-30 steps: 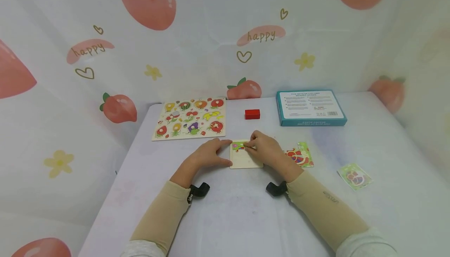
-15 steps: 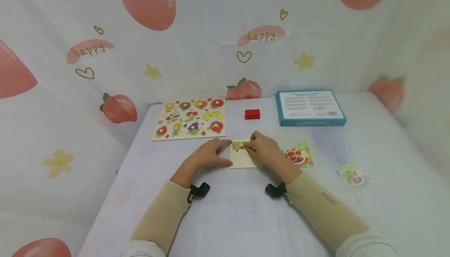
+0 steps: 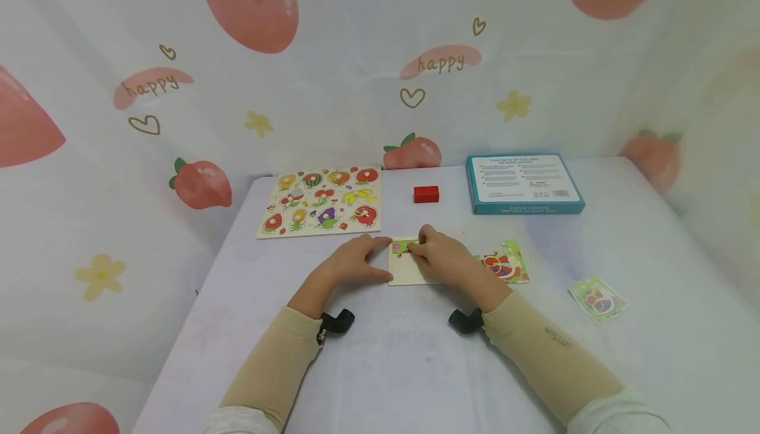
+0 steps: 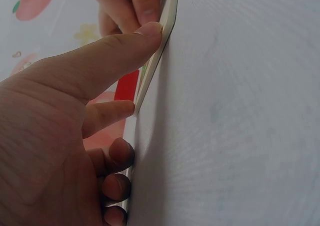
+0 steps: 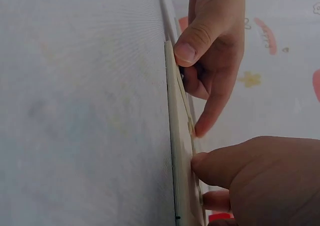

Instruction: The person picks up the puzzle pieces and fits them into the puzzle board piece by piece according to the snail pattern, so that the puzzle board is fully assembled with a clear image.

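A small square wooden puzzle board (image 3: pixel 404 276) lies flat in front of me, with green-and-pink picture pieces along its far left part. My left hand (image 3: pixel 350 260) holds the board's left side, thumb at the near corner and index finger at the far corner. Over the board's right half, my right hand (image 3: pixel 448 259) has thumb and fingertips together on a green puzzle piece (image 3: pixel 401 247), whose right part they hide. In the right wrist view, the right thumb (image 5: pixel 217 168) touches the top of the board. Loose puzzle pieces (image 3: pixel 505 262) lie beside the right hand, partly behind it.
A fruit peg puzzle (image 3: pixel 320 203) lies at the back left. Behind the board is a red block (image 3: pixel 426 194), and a teal box (image 3: pixel 525 183) stands at the back right. A fruit picture card (image 3: pixel 598 299) lies to the right on the white tablecloth (image 3: pixel 410 368).
My right hand's fingertips have shifted slightly left and nearer on the board, and the hand covers more of it. The left hand and the board have stayed put.
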Available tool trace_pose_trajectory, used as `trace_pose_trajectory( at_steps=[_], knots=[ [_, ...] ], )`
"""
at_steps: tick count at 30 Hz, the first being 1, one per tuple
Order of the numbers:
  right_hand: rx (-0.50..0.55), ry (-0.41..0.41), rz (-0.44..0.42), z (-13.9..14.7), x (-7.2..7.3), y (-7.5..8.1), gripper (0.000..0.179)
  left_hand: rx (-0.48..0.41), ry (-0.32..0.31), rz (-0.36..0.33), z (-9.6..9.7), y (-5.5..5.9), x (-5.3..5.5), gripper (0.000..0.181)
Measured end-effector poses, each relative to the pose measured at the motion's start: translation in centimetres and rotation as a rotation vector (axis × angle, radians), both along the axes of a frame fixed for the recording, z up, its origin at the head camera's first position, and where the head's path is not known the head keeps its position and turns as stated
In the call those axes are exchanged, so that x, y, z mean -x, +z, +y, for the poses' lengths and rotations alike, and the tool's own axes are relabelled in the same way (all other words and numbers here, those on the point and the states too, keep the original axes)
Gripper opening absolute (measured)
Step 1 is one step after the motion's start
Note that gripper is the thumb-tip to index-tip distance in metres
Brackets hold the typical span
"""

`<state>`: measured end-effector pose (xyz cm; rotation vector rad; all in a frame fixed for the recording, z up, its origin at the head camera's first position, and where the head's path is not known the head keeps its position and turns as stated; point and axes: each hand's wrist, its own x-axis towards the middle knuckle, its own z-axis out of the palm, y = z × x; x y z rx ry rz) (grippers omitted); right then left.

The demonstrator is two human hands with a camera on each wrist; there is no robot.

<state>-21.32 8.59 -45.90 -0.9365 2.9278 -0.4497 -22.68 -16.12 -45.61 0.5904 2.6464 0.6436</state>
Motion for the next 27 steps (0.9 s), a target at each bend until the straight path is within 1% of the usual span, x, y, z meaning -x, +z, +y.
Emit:
trace_pose_trajectory(
  at_steps=[5,8,11,15,18,27],
  knots=[
    [-0.003,-0.019,-0.009,0.0,-0.1,0.1,0.037,0.003,0.004,-0.005,0.0,0.0,-0.1,0.083],
    [-0.004,-0.042,-0.029,0.1,-0.2,0.5,0.04,0.01,0.008,-0.008,0.1,0.1,-0.1,0.083],
    [0.003,-0.067,-0.053,0.3,-0.3,1.5,0.046,0.012,0.006,-0.008,0.1,0.2,-0.1,0.083],
    [0.027,-0.084,-0.071,0.7,-0.7,3.4,0.052,0.008,0.005,0.0,0.1,0.3,-0.1,0.083],
    [0.048,-0.079,-0.045,1.1,-1.1,4.7,0.053,0.002,0.008,-0.002,0.1,0.2,0.0,0.083],
    [0.16,-0.059,0.097,2.2,-3.1,8.3,0.047,0.011,0.012,-0.011,0.1,0.3,-0.3,0.083]
  ],
)
